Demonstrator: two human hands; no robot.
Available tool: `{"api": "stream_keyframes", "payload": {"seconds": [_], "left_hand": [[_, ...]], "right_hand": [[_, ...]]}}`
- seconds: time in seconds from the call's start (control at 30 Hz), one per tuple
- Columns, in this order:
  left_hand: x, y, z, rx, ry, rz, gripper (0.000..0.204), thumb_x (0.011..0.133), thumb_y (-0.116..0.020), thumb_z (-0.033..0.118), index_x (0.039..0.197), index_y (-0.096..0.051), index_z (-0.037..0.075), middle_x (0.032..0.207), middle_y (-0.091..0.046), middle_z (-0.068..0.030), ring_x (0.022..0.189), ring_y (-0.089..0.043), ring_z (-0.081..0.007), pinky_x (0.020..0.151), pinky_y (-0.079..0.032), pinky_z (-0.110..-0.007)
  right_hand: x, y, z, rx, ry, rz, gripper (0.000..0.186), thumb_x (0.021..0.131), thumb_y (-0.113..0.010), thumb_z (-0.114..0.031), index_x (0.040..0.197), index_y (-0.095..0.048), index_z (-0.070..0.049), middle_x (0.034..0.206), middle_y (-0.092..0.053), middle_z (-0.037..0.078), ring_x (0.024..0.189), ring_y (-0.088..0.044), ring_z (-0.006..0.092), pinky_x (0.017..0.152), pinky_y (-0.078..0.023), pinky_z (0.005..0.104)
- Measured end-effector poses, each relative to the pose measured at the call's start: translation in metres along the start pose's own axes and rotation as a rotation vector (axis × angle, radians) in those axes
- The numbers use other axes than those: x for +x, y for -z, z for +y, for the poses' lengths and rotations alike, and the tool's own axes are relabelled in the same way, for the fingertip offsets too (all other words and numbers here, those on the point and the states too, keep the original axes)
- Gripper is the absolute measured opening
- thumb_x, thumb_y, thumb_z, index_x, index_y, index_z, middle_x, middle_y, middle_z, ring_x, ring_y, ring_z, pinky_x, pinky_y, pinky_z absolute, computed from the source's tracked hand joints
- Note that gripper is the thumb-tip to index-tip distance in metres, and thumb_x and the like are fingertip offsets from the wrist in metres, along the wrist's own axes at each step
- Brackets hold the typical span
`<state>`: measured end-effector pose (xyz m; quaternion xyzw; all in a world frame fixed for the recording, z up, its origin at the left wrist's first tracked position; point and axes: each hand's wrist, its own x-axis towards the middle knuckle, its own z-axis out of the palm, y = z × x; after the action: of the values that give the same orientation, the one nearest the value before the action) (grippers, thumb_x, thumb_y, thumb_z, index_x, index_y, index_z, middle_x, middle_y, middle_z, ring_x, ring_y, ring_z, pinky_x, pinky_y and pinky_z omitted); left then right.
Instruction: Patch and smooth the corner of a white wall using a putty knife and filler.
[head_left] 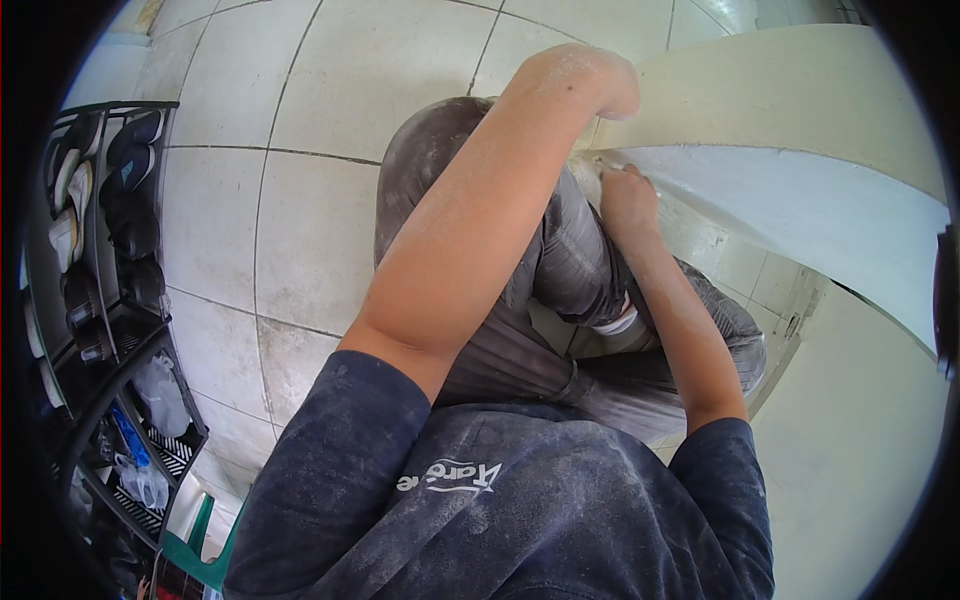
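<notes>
"Head view, looking down: where is the panel, and what are your hands doing?"

"The cream panel (770, 100) stands along the right edge of the tiled floor (330, 60), its left end close to my hands. My left hand (617, 88) bends at the wrist there; its fingers are hidden, so I can't tell how open it is or whether it holds anything. My right hand (630, 200) is nearer me, fingers curled, by the left tip of the white face (800, 200). Whether it pinches something small, I can't tell."

"How would it handle?"

"Stiff, I'd judge, and heavy or perhaps fixed in place. My arms look dusty, so a smooth side might feel slippery. I'd take hold at the left end, fingers round the edge, gently, since the corner might chip."

"And its looks?"

"Plain, pale cream above, a cool bluish white below, meeting in a clean line that curves, probably from the lens."
</notes>
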<state>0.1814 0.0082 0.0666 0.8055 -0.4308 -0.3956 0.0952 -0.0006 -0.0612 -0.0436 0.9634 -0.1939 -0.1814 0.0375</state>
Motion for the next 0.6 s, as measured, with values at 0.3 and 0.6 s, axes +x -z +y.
{"api": "stream_keyframes", "payload": {"seconds": [0.3, 0.6], "left_hand": [[-0.001, -0.001, 0.002, 0.004, -0.015, -0.011, 0.046, 0.087, -0.049, 0.033, 0.123, -0.052, 0.006, 0.122, -0.055, -0.0149, 0.112, -0.052, -0.0305, 0.095, -0.04, -0.044], [0.001, 0.0, 0.001, 0.015, -0.037, -0.001, 0.047, 0.086, -0.048, 0.032, 0.126, -0.05, 0.007, 0.125, -0.053, -0.0146, 0.115, -0.051, -0.0304, 0.097, -0.038, -0.043]], "right_hand": [[0.012, -0.019, 0.006, -0.068, -0.001, 0.002, 0.02, 0.081, -0.049, -0.01, 0.096, -0.064, -0.009, 0.091, -0.066, 0.009, 0.095, -0.06, 0.0238, 0.081, -0.046, 0.0371], [0.021, -0.033, -0.007, 0.037, 0.104, 0.192, 0.018, 0.078, -0.051, -0.009, 0.09, -0.064, -0.007, 0.092, -0.066, 0.01, 0.094, -0.06, 0.0232, 0.078, -0.048, 0.0363]]}}
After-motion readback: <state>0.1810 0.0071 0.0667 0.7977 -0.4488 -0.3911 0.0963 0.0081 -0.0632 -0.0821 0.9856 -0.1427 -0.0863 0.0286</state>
